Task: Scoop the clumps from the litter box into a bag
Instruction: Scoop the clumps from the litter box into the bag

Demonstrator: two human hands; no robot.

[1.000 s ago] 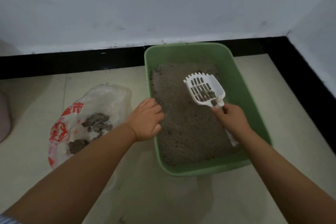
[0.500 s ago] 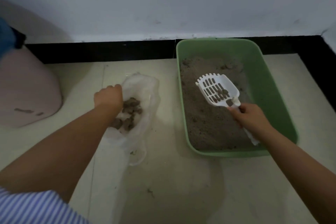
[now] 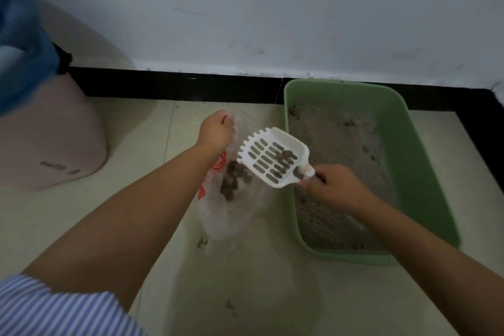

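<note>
A green rectangular plastic litter box (image 3: 409, 144) sits on the pale tiled floor (image 3: 136, 199) against the black skirting strip (image 3: 177, 84) at the foot of the white wall (image 3: 272, 8), and it serves here as the landmark. It holds a bed of grey-brown granular litter (image 3: 335, 144) that covers its bottom.

Just to the left of the box, a thin translucent plastic bag with red print (image 3: 215, 210) lies on the floor with its mouth held up. The left hand (image 3: 215, 132) grips the far rim of the bag, fingers curled round the plastic, lifting the opening. Inside the bag a heap of dark grey-brown clumps (image 3: 234, 180) shows through the mouth.

The right hand (image 3: 335, 189) hovers over the box's left edge, its fingers wrapped round the handle of a white slotted plastic scoop (image 3: 272, 158). The scoop's toothed blade reaches leftward out of the box and hangs above the open bag, roughly level. A few small dark clumps (image 3: 285, 157) lie on its slots, gathered toward the handle end.

Well to the left of the box stands a pale pink rounded plastic container (image 3: 54, 139), with something blue and blurred (image 3: 19, 43) over its top at the frame's edge. Below and to the left of the box, a blue-and-white striped sleeve (image 3: 49, 308) covers the upper left arm.
</note>
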